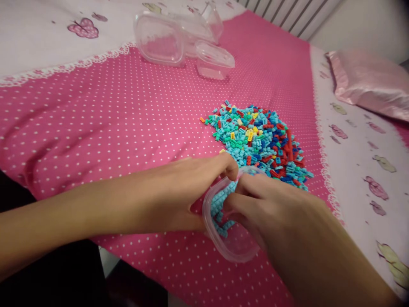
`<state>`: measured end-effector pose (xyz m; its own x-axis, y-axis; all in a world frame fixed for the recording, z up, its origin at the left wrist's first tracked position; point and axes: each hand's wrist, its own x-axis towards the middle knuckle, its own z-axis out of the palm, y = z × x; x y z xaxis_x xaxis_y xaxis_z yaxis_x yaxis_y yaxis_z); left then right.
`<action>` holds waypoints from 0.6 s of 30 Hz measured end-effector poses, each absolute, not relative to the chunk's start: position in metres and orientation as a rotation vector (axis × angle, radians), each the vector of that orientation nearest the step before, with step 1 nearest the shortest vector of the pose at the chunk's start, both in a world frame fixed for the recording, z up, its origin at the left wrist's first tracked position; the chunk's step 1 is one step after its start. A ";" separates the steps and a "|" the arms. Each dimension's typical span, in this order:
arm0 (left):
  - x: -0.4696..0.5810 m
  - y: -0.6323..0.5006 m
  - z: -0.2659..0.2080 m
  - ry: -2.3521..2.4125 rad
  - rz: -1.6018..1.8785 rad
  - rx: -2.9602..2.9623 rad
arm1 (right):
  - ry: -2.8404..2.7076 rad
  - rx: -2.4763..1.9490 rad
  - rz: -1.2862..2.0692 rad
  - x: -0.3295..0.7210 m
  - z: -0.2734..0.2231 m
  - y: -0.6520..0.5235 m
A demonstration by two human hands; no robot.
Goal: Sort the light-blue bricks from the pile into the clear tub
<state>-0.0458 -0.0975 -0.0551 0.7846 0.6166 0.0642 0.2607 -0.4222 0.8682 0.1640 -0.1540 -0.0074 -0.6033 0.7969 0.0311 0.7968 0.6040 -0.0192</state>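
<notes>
My left hand grips a clear plastic container by its left side, the thumb low against the wall and the fingers over the far rim. Light blue toy building bricks lie inside, against the left wall. Into the container's mouth reaches my right hand, its fingers bent and pressed together. Whatever those fingertips hold, if anything, is hidden by the hand itself. Just beyond the container spreads a heap of small toy bricks in light blue, dark blue, red, green and yellow.
Several clear plastic containers stand at the far side of the pink dotted bedspread. A shiny pink pillow rests at the right, near the white slatted headboard. The bed's near edge drops off at lower left.
</notes>
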 end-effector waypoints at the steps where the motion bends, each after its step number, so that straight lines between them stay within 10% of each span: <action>1: -0.046 -0.098 -0.056 0.659 0.480 2.019 | -2.776 -1.378 -0.001 0.163 -0.009 -0.152; 18: -0.046 -0.094 -0.060 0.628 0.471 2.050 | -2.879 -1.516 -0.047 0.146 -0.017 -0.147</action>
<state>-0.0463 -0.0940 -0.0600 0.7971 0.5978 0.0854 0.2495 -0.4548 0.8549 0.1458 -0.1471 -0.0175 -0.5608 0.8234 -0.0863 0.8201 0.5668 0.0783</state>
